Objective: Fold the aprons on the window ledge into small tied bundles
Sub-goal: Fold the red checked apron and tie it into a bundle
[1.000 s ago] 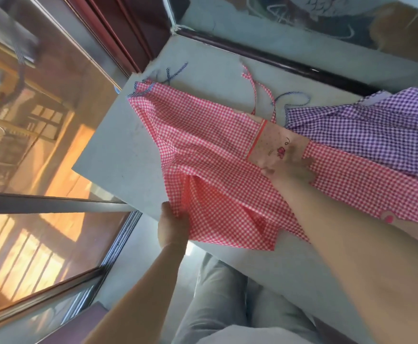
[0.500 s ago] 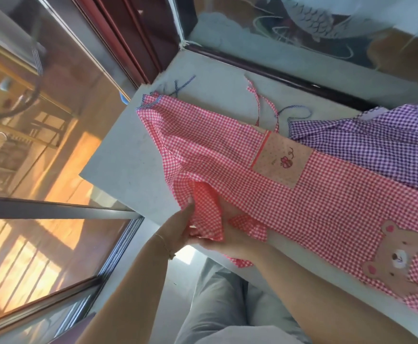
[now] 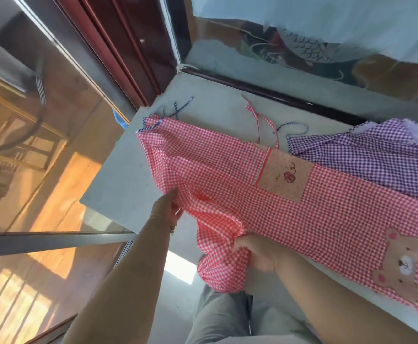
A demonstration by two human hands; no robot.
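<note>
A red-and-white checked apron (image 3: 327, 214) with a beige pocket patch and a bear patch lies spread across the grey window ledge (image 3: 118, 184). Its near-left part is bunched and hangs over the ledge's front edge. My left hand (image 3: 167, 207) holds the apron's left edge, fingers partly tucked under the cloth. My right hand (image 3: 257, 249) grips the bunched fabric at the front edge. A purple checked apron (image 3: 366, 155) lies behind it at the right, partly under the red one.
Red and blue-striped ties (image 3: 260, 122) trail toward the dark window frame (image 3: 277, 93) at the back. Glass panes stand to the left and behind. My grey-trousered legs (image 3: 223, 316) are below the ledge's front edge.
My hands have moved apart along the near-left edge: the left up to the apron's side edge, the right along the front edge with bunched cloth. One second ago the right hand pressed near the pocket.
</note>
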